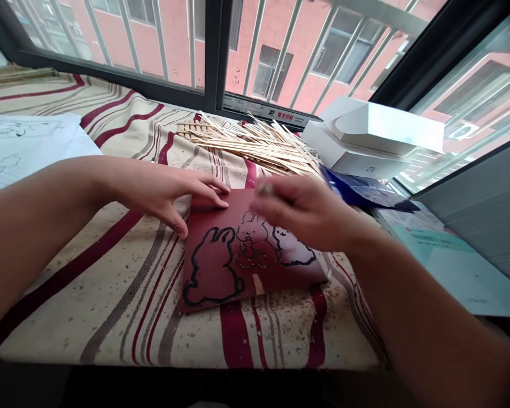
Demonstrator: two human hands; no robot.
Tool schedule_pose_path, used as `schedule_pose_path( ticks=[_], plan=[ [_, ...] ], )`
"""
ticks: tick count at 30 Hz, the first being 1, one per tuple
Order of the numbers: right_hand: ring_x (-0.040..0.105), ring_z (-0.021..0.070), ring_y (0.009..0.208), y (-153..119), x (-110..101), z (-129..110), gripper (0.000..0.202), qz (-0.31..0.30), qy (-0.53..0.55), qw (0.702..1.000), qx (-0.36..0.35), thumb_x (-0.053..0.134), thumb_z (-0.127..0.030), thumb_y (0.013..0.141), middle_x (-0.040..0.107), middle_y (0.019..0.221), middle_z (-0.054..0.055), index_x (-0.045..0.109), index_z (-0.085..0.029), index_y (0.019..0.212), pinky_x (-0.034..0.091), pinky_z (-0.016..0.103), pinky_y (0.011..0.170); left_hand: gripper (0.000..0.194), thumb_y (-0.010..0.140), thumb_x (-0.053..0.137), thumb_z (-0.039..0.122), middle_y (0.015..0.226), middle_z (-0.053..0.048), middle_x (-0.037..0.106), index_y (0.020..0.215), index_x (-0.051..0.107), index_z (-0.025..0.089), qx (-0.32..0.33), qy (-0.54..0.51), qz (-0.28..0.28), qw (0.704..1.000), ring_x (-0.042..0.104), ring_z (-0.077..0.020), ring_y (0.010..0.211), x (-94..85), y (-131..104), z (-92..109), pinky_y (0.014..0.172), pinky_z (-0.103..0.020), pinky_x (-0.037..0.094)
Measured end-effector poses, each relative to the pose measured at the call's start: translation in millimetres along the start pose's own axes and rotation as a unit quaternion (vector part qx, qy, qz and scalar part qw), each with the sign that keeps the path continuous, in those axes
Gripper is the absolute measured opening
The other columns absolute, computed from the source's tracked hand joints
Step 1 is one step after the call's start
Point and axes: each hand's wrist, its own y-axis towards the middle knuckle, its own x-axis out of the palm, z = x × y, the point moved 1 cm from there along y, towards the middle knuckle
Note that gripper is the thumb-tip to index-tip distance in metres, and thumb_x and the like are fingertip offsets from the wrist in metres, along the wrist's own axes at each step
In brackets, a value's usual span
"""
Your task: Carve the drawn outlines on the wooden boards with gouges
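Observation:
A dark red board [255, 283] with black outlines of rabbit-like figures lies on the striped cloth. My left hand [170, 190] rests at the board's upper left edge, fingers spread, with nothing in it. Over the upper right part of the board is my right hand [297, 207], its fingers closed together and blurred by motion. Something small and greyish shows at its fingertips, too smeared to name. Below the figures, a small pale strip [258, 283] sits at the board's lower edge.
Thin wooden sticks [255, 141] are heaped behind the board. A white box [365, 136], a dark blue packet [361, 190] and a pale green book [442, 243] stand or lie at the right. Drawn-on papers [34, 141] lie left. Crumbs dot the striped cloth [119, 283].

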Motion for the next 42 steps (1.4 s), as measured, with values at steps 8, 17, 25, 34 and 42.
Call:
schedule_pose_path(
  ticks=[8, 17, 25, 34, 42],
  plan=[
    [0.049, 0.0145, 0.069, -16.2, -17.9, -15.9, 0.026, -0.331, -0.313, 0.867, 0.202, 0.075, -0.032, 0.08, 0.061, 0.082, 0.0, 0.052, -0.021, 0.082, 0.031, 0.029, 0.061, 0.068, 0.081, 0.075, 0.042, 0.163, -0.01, 0.045, 0.147, 0.058, 0.034, -0.029, -0.012, -0.021, 0.999, 0.047, -0.0301, 0.145, -3.0, -2.8, 4.5, 0.116, -0.044, 0.042],
    [0.056, 0.0171, 0.076, -16.2, -12.9, -8.4, 0.011, -0.269, -0.41, 0.861, 0.133, 0.07, -0.019, 0.083, 0.067, 0.088, 0.001, 0.061, -0.021, 0.088, 0.029, 0.028, 0.064, 0.06, 0.081, 0.074, 0.043, 0.166, -0.006, 0.038, 0.139, 0.064, 0.03, -0.114, -0.013, -0.069, 0.991, 0.053, -0.0248, 0.136, -18.4, -13.5, 16.1, 0.109, -0.031, 0.047],
    [0.061, 0.0209, 0.078, -5.1, -31.0, 25.4, 0.008, -0.133, -0.529, 0.822, 0.162, 0.071, -0.028, 0.089, 0.073, 0.088, 0.005, 0.067, -0.021, 0.091, 0.025, 0.029, 0.062, 0.04, 0.091, 0.058, 0.044, 0.118, -0.007, 0.072, 0.117, 0.066, 0.015, -0.192, -0.13, -0.132, 0.964, 0.064, -0.0141, 0.091, -34.0, -29.5, 28.5, 0.082, -0.023, 0.052],
    [0.062, 0.0228, 0.088, 0.3, -25.6, 46.8, 0.018, -0.055, -0.468, 0.873, 0.126, 0.051, -0.015, 0.09, 0.073, 0.099, 0.008, 0.061, -0.02, 0.104, 0.032, 0.031, 0.07, 0.025, 0.085, 0.061, 0.043, 0.091, -0.003, 0.071, 0.091, 0.064, 0.019, -0.143, -0.203, -0.139, 0.959, 0.063, -0.0166, 0.086, -33.9, -23.7, 41.7, 0.08, -0.025, 0.051],
    [0.051, 0.0189, 0.072, 1.9, -19.5, 38.0, 0.01, 0.011, -0.451, 0.875, 0.177, 0.048, -0.023, 0.095, 0.067, 0.083, 0.007, 0.057, -0.02, 0.092, 0.027, 0.032, 0.065, 0.022, 0.091, 0.06, 0.039, 0.094, -0.004, 0.073, 0.099, 0.065, 0.019, -0.249, -0.106, -0.13, 0.954, 0.064, -0.0158, 0.078, -28.7, -27.7, 25.2, 0.068, -0.022, 0.046]
  ],
)
